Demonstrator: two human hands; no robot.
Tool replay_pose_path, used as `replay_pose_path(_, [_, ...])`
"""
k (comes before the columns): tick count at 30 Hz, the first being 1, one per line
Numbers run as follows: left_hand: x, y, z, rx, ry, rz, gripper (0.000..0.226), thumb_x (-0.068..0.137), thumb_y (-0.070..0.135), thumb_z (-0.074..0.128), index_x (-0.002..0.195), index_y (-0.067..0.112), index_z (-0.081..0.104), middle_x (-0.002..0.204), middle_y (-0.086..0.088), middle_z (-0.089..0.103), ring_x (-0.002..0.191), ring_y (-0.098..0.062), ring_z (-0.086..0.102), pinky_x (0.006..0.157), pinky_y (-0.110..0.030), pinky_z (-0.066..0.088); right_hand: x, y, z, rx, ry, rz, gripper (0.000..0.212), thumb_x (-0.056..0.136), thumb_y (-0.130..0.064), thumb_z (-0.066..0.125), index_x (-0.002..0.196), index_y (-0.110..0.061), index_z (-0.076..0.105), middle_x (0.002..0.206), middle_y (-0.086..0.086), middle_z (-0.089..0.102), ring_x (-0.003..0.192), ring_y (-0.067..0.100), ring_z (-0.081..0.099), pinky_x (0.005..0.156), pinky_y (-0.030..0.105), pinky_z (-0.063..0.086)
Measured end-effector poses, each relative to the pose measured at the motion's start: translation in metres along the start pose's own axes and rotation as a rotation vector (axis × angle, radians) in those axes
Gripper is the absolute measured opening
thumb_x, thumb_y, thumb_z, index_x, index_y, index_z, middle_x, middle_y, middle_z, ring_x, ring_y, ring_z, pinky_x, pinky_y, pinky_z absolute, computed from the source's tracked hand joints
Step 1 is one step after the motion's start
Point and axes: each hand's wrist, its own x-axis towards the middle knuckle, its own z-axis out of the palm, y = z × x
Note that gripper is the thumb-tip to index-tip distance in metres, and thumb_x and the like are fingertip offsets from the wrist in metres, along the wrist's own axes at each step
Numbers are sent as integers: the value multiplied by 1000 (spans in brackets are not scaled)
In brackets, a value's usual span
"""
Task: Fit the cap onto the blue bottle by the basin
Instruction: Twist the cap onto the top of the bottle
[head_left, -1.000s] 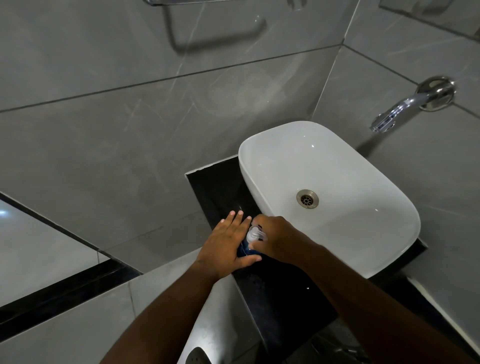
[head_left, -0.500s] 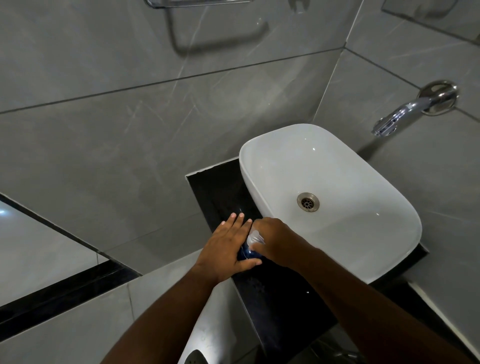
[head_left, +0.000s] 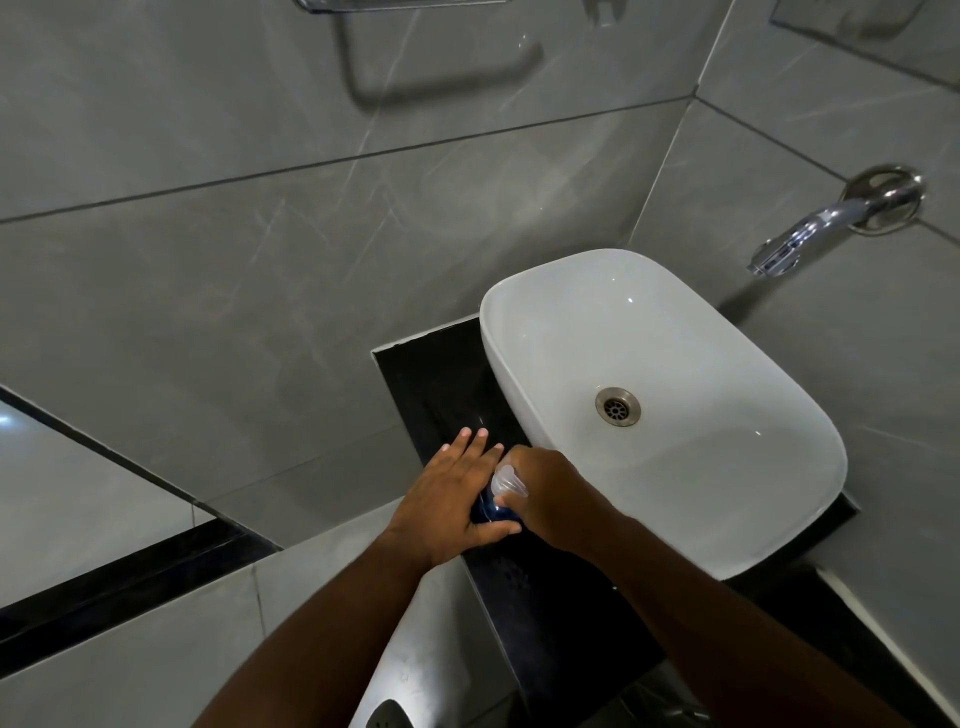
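Observation:
A small blue bottle (head_left: 489, 512) stands on the black counter (head_left: 431, 384) just left of the white basin (head_left: 524, 332). My left hand (head_left: 452, 496) wraps its side, fingers stretched along it and thumb under its near side. My right hand (head_left: 550, 493) comes from the basin side and grips the clear white cap (head_left: 506, 480) on top of the bottle. Most of the bottle is hidden between the two hands.
A chrome wall tap (head_left: 810, 234) sticks out over the basin's far right. Grey tiled walls close in behind and left. A towel bar (head_left: 415, 5) hangs on the wall at the top. A white object (head_left: 410, 670) sits below the counter's near edge.
Both hands stay on the bottle and cap. The cap shows a little more between the hands than half a second ago. The view has shifted slightly.

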Motion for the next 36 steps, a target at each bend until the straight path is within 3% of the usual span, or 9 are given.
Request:
replay_pose_path(2, [0,1,-1,15,-3,-1,95,79,76,46,153,24,20,163,-4,11,144,-11,-11,115,-33,-5,-1,5,8,-16,79,-7,55,91,-28,54,137,-8,32,141,13,43,129,25,42,109,30,28])
replay_pose_path(12, [1,1,3,18,41,20,94,82,73,51,153,19,20,162,-4,9,147,-14,-7,119,-37,0,-1,6,2,8,54,-32,52,90,-34,55,134,-13,37,136,10,49,123,24,48,109,34,32])
replay_pose_path(18, [1,2,4,45,52,49,92,84,66,50,152,14,20,161,-3,7,146,-12,-9,117,-30,-5,-1,2,8,-68,230,-133,34,88,-34,57,110,-8,53,105,13,65,90,22,62,87,35,51])
replay_pose_path(21, [1,1,5,57,46,51,93,85,70,44,153,14,18,161,-2,4,147,-12,-10,119,-32,-3,-2,1,14,-50,212,-116,32,90,-29,56,110,-5,54,106,15,65,84,14,56,73,16,37])
replay_pose_path(23, [1,1,4,69,34,59,97,84,78,37,153,14,16,160,-1,3,148,-14,-9,119,-33,-3,-2,-1,10,-31,170,-95,36,91,-27,55,120,-5,50,118,15,62,98,18,59,81,16,38])
replay_pose_path(25, [2,1,2,69,24,58,99,83,79,39,154,15,15,161,-2,4,148,-15,-7,120,-35,-1,-6,-1,2,-100,129,-120,45,89,-28,57,129,-13,42,127,11,57,115,25,56,97,30,42])
replay_pose_path(28, [2,1,1,39,29,60,97,82,76,49,154,19,16,163,-3,9,149,-16,-4,120,-36,1,-9,4,-13,-286,95,-250,62,83,-26,64,135,-24,30,129,6,54,112,25,58,95,37,48])
replay_pose_path(33, [3,-1,5,91,35,66,98,83,76,49,154,16,17,162,-3,5,148,-15,-8,118,-33,-5,-12,1,-27,-551,27,-404,41,87,-20,60,125,-15,47,127,10,54,105,26,60,93,32,47])
replay_pose_path(36, [3,-1,6,98,47,63,100,83,77,49,154,15,16,162,-3,5,148,-16,-7,118,-33,-5,8,-2,-23,-564,-69,-220,44,90,-24,56,129,-9,45,134,10,51,118,25,52,101,31,38])
